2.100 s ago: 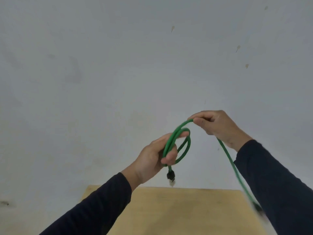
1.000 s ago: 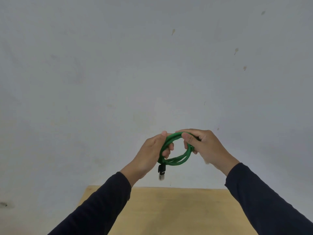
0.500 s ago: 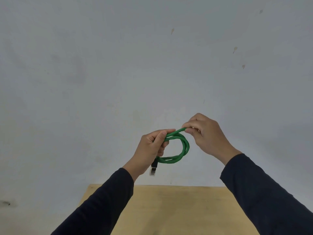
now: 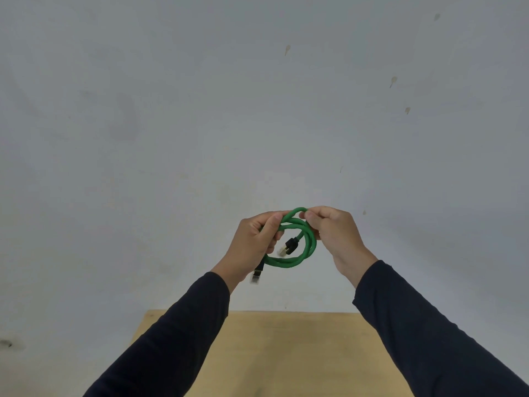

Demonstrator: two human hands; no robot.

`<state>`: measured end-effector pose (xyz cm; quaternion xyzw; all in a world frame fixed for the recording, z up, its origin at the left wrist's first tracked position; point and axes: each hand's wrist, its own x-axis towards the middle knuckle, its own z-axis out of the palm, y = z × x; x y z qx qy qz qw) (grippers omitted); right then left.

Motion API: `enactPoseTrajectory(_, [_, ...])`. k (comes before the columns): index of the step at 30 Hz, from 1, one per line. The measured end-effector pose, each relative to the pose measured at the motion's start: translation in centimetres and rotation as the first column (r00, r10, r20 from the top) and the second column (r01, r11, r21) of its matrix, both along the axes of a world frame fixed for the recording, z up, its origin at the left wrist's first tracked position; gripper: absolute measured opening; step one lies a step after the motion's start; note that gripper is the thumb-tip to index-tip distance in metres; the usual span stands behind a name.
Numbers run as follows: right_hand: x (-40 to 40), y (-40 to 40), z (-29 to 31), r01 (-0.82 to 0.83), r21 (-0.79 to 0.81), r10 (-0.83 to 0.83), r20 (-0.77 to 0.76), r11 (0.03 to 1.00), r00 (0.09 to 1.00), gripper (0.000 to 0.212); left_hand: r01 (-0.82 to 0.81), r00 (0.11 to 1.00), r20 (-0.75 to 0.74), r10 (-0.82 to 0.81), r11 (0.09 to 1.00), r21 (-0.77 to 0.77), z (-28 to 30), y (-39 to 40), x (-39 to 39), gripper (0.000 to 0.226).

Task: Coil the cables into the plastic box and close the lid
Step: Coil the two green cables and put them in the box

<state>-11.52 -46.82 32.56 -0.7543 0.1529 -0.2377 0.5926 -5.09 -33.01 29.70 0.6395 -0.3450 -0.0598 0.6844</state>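
A green cable (image 4: 292,261) is wound into a small coil of a few loops, held up in the air in front of a grey wall. My left hand (image 4: 253,245) grips the coil's left side. My right hand (image 4: 335,233) pinches the coil's top right. One black plug with a gold tip (image 4: 289,247) hangs inside the loop. The other black plug (image 4: 257,273) dangles below my left hand. No plastic box or lid is in view.
A light wooden table top (image 4: 286,353) lies below my arms at the bottom of the view. The grey wall (image 4: 200,124) fills everything behind, with a few small marks.
The loose trailing length has been wound into the coil. Its second plug now hangs inside the loop, and my right hand has closed in on the coil's top.
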Motion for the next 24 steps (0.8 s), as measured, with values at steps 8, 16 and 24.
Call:
enactPoseTrajectory(8, [0.9, -0.2, 0.3, 0.010, -0.016, -0.011, -0.038, 1.000, 0.999, 0.021, 0.026, 0.997, -0.069, -0.024, 1.000, 0.018, 0.3, -0.1, 0.8, 0.029])
enactPoseTrajectory(16, [1.7, 0.0, 0.1, 0.015, 0.094, -0.010, -0.054, 0.995, 0.998, 0.019, 0.010, 0.998, -0.061, -0.008, 1.000, 0.027, -0.1, -0.2, 1.1, 0.030])
enactPoseTrajectory(24, [1.5, -0.1, -0.9, -0.175, 0.350, 0.231, -0.124, 0.920, 0.965, 0.019, -0.160, 0.987, 0.028, 0.161, 0.987, -0.020, -1.1, -0.7, 2.0, 0.027])
